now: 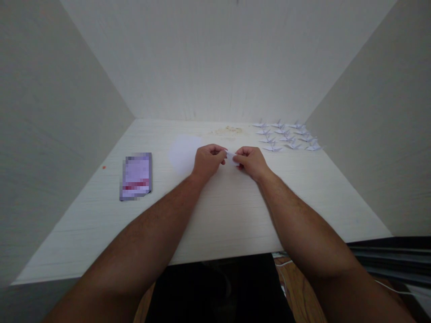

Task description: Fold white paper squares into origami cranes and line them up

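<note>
Between my two hands is a small folded piece of white paper (230, 157), held just above the table. My left hand (210, 158) pinches its left end between thumb and fingers. On the other end, my right hand (251, 160) grips the paper the same way. The fingers cover part of the paper, so its full shape is hidden. Beside my left hand lies a pale white round patch (183, 151), perhaps paper; I cannot tell. Several white paper cranes (283, 134) stand in rows beyond my right hand.
A blurred-out flat device with a dark edge (136, 176) lies on the left of the white table (229, 224). A small orange speck (104, 167) is near the left wall. Yellowish stains (232, 130) mark the back. Pale walls enclose three sides.
</note>
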The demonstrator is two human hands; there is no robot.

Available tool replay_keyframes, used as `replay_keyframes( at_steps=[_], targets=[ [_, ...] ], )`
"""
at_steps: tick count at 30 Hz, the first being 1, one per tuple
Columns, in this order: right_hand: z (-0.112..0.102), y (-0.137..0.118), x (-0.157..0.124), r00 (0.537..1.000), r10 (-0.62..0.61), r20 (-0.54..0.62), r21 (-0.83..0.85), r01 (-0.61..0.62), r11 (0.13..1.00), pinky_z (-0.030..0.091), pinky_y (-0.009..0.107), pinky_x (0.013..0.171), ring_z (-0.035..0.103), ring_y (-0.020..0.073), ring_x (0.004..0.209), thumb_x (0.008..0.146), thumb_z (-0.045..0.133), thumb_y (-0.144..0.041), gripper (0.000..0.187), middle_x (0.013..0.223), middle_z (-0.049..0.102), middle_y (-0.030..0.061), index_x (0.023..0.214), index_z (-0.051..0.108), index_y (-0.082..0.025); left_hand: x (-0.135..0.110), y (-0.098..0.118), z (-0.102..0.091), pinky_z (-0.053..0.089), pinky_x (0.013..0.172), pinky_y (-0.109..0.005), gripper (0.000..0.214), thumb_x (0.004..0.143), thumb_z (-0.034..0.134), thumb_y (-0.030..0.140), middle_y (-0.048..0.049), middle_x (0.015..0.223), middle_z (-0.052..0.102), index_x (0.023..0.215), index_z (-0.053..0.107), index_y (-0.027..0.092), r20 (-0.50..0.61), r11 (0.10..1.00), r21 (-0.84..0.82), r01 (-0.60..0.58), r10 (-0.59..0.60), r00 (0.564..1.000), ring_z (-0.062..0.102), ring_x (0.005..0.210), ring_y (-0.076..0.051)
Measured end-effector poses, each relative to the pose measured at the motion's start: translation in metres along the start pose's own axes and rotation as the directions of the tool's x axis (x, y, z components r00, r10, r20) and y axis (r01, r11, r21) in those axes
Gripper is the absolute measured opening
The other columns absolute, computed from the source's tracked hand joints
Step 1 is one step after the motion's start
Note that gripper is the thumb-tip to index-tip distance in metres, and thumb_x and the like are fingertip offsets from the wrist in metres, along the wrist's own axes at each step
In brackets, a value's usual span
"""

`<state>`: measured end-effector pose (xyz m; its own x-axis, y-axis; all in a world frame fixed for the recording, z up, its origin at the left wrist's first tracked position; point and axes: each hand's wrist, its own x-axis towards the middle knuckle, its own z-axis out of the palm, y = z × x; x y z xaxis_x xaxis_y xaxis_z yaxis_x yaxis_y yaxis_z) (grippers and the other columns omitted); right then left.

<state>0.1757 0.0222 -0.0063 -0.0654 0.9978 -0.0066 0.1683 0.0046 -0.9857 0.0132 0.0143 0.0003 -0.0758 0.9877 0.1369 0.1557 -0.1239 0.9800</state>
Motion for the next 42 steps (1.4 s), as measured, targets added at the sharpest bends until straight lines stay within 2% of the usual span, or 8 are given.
replay_keyframes(
  at_steps=[9, 17, 22, 24, 27, 33, 42],
  targets=[
    [0.001, -0.003, -0.003, 0.998, -0.052, 0.027, -0.048, 0.053, 0.997, 0.035, 0.022, 0.044, 0.049, 0.0094, 0.046, 0.065, 0.069, -0.029, 0.013, 0.051, 0.057, -0.0038, 0.066, 0.060, -0.019, 0.005, -0.009, 0.000, 0.033, 0.044, -0.021, 0.013, 0.070, 0.070, 0.028, -0.0002, 0.054, 0.063, 0.069, 0.069, 0.015, 0.002, 0.995, -0.090, 0.044, -0.044, 0.999, 0.047, 0.044, -0.008],
    [0.003, -0.005, -0.005, 0.996, -0.072, 0.054, -0.067, 0.076, 0.995, 0.032, 0.022, 0.043, 0.046, 0.0088, 0.043, 0.067, 0.067, -0.028, 0.012, 0.049, 0.056, -0.0047, 0.065, 0.058, -0.020, 0.007, -0.012, 0.001, 0.032, 0.044, -0.022, 0.009, 0.067, 0.069, 0.024, 0.0012, 0.052, 0.059, 0.068, 0.067, 0.015, 0.004, 0.970, -0.230, 0.079, -0.081, 0.997, 0.046, 0.045, -0.008],
    [0.004, -0.004, -0.005, 0.996, -0.081, 0.024, -0.070, 0.082, 0.994, 0.031, 0.023, 0.044, 0.045, 0.0092, 0.044, 0.068, 0.067, -0.029, 0.013, 0.050, 0.055, -0.0044, 0.064, 0.058, -0.020, 0.005, -0.008, 0.001, 0.035, 0.045, -0.022, 0.015, 0.067, 0.072, 0.028, 0.0006, 0.054, 0.060, 0.074, 0.068, 0.015, 0.098, 0.962, -0.257, 0.086, -0.063, 0.993, 0.049, 0.046, -0.008],
    [0.005, -0.004, -0.006, 0.993, -0.117, 0.017, -0.098, 0.118, 0.988, 0.030, 0.024, 0.046, 0.045, 0.0093, 0.046, 0.070, 0.069, -0.033, 0.018, 0.051, 0.055, -0.0040, 0.064, 0.058, -0.020, 0.003, -0.006, 0.001, 0.034, 0.045, -0.022, 0.019, 0.066, 0.076, 0.029, 0.0017, 0.054, 0.059, 0.075, 0.067, 0.016, 0.143, 0.969, -0.233, 0.081, -0.048, 0.989, 0.047, 0.045, -0.008],
    [0.006, -0.004, -0.006, 0.982, -0.191, 0.008, -0.162, 0.190, 0.968, 0.030, 0.025, 0.049, 0.044, 0.0097, 0.050, 0.074, 0.070, -0.039, 0.024, 0.054, 0.054, -0.0036, 0.065, 0.058, -0.020, 0.002, -0.006, 0.002, 0.031, 0.044, -0.022, 0.021, 0.063, 0.080, 0.028, 0.0036, 0.052, 0.056, 0.071, 0.064, 0.017, 0.148, 0.974, -0.219, 0.064, -0.032, 0.989, 0.045, 0.044, -0.007],
    [0.008, 0.001, -0.006, 0.946, -0.324, -0.026, -0.253, 0.307, 0.917, 0.030, 0.026, 0.053, 0.042, 0.0099, 0.054, 0.077, 0.069, -0.038, 0.024, 0.056, 0.052, -0.0039, 0.065, 0.060, -0.019, 0.005, -0.010, 0.004, 0.032, 0.046, -0.022, 0.019, 0.059, 0.081, 0.022, 0.0039, 0.055, 0.054, 0.066, 0.063, 0.017, 0.171, 0.911, -0.391, 0.132, -0.070, 0.983, 0.045, 0.047, -0.007],
    [0.010, -0.001, -0.007, 0.952, -0.306, -0.023, -0.260, 0.289, 0.921, 0.032, 0.026, 0.055, 0.043, 0.0101, 0.055, 0.076, 0.066, -0.032, 0.018, 0.057, 0.053, -0.0045, 0.066, 0.060, -0.019, 0.006, -0.007, 0.004, 0.030, 0.047, -0.022, 0.014, 0.058, 0.077, 0.014, 0.0031, 0.055, 0.053, 0.061, 0.063, 0.016, 0.142, 0.849, -0.490, 0.197, -0.145, 0.979, 0.044, 0.049, -0.007]
  ],
)
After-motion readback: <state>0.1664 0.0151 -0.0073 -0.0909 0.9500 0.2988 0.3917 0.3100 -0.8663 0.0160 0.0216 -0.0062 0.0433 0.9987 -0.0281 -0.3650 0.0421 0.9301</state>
